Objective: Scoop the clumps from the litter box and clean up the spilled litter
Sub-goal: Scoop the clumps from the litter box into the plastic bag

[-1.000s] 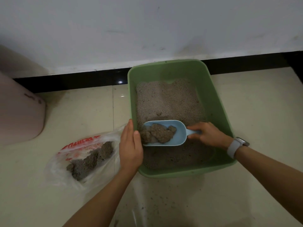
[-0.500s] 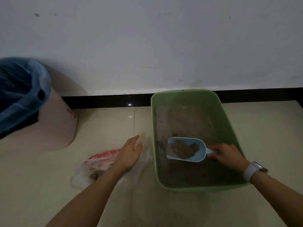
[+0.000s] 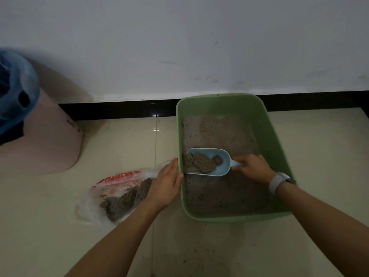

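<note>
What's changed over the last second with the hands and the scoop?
The left hand left the litter box rim for the plastic bag, then came back to the rim. The right hand kept its grip on the blue scoop, clumps still loaded, over the litter.

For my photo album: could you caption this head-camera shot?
Right hand lifts a blue scoop of clumps over the green litter box; left hand rests on its rim.

We have two bare forearms in view, no sleeves reaching them. Our right wrist carries a pale grey band wristwatch [image 3: 278,182], its dark rounded-rectangle case on the side of the wrist away from the green plastic litter box [image 3: 275,136].
</note>
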`<action>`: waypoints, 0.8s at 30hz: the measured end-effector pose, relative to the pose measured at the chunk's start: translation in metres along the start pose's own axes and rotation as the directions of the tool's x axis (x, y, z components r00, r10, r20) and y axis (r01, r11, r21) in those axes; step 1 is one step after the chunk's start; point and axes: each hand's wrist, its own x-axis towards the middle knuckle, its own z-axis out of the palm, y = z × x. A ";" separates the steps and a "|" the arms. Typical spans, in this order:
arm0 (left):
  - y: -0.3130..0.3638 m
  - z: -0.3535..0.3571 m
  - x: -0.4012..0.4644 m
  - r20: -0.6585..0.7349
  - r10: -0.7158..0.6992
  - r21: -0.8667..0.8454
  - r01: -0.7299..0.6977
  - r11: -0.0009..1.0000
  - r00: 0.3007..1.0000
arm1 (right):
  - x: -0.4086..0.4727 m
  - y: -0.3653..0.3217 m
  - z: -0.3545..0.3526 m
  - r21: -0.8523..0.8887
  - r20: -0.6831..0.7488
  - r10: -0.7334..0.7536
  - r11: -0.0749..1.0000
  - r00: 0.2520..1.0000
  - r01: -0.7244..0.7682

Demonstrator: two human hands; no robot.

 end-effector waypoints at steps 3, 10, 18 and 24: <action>0.000 0.001 -0.001 -0.013 0.004 0.043 -0.003 0.999 1.000 | 0.003 0.007 -0.001 0.027 0.030 -0.018 0.999 0.999 0.017; 0.009 -0.001 -0.006 -0.059 -0.052 0.119 0.059 0.991 0.997 | -0.007 0.022 0.012 0.302 0.069 -0.024 0.953 0.997 0.002; -0.001 -0.023 -0.008 -0.167 -0.099 0.168 0.127 0.978 0.981 | -0.022 0.016 0.007 0.355 -0.105 0.031 0.935 0.994 0.008; -0.016 -0.075 -0.006 -0.250 -0.223 0.194 0.274 0.942 0.942 | -0.025 -0.007 -0.017 0.275 -0.165 0.029 0.961 0.986 0.018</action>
